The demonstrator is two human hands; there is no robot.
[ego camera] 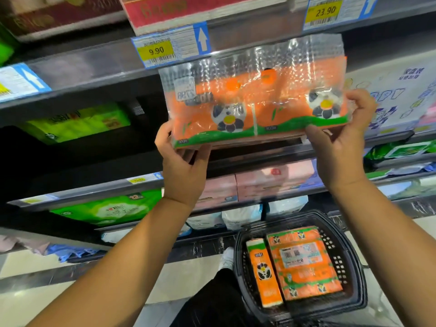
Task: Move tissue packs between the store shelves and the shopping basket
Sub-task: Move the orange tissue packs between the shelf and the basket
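Note:
An orange tissue pack (257, 107) with panda pictures and a clear plastic top flap is held up in front of the middle shelf. My left hand (182, 166) grips its lower left corner from below. My right hand (342, 140) grips its right end, thumb on the front. On the floor at lower right stands a black shopping basket (349, 260). Inside it lie a wide orange tissue pack (304, 263) and a narrow orange pack (264, 272) beside it.
Grey shelves (94, 67) run across the view with price tags reading 9.90 (157, 51) and 23.90 (325, 11). Green packs (77, 123) sit at left, pink packs (271, 182) on a lower shelf, white bags below. My shoe (227, 257) is left of the basket.

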